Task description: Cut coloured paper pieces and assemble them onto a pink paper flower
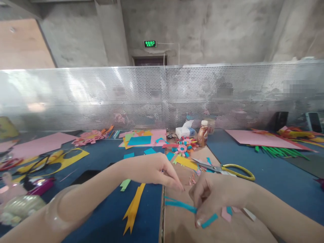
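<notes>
My right hand [215, 194] pinches a blue paper strip [179, 204] over the brown board [179, 224]; the strip's slit end points left, and a short blue piece shows beyond the fingertips. To its left, my left hand [159, 172] is bent downward with fingers pressed together, its tips apart from the strip; whether they hold anything is too small to tell. Yellow-handled scissors [238, 171] lie behind my right hand. A yellow-orange forked strip [134, 211] rests on the blue surface below my left wrist. Pink scraps [226, 214] lie under my right wrist.
Behind the hands are a paper flower [182, 148], a brown bottle [203, 134], a tissue pack [184, 131] and stacked colored sheets [139, 140]. Green strips [280, 152] lie at right. Yellow cut-out paper [73, 161] is at left. A perforated metal screen [141, 98] stands across the back.
</notes>
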Motion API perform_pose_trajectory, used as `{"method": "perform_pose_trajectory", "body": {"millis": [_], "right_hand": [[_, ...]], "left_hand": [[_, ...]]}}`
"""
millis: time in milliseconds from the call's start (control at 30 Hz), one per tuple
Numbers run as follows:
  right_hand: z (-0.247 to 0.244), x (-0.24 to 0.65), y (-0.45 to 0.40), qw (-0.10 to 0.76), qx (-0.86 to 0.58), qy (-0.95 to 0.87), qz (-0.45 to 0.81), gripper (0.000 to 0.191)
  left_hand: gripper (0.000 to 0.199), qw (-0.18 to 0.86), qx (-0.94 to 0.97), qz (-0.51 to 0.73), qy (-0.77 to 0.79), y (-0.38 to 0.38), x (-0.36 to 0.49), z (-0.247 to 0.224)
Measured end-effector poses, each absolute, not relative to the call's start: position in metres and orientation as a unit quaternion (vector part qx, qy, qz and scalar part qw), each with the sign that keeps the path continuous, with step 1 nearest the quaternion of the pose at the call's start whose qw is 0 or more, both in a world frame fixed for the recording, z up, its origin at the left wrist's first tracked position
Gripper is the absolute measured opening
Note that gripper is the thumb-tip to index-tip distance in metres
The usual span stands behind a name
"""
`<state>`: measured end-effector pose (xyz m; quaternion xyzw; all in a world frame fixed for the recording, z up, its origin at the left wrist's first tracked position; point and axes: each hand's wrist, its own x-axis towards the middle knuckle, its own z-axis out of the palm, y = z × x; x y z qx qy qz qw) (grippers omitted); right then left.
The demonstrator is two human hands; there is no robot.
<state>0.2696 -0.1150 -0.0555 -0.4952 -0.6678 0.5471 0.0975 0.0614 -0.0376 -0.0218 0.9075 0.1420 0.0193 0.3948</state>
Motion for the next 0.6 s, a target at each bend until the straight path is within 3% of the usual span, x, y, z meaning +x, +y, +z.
{"method": "perform_pose_trajectory", "body": {"millis": [233,600], "right_hand": [[-0.051,0.267,-0.112,0.08,-0.479,-0.697,0.528,0.027],[-0.045,0.265,-0.114,0.051,-0.498,-0.709,0.496,0.03]], "left_hand": [[0.014,0.36,0.924,-0.053,0.114,-0.047,0.072,-0.023],[0.017,0.447,0.881,-0.094,0.124,-0.036,0.076,-0.042]]}}
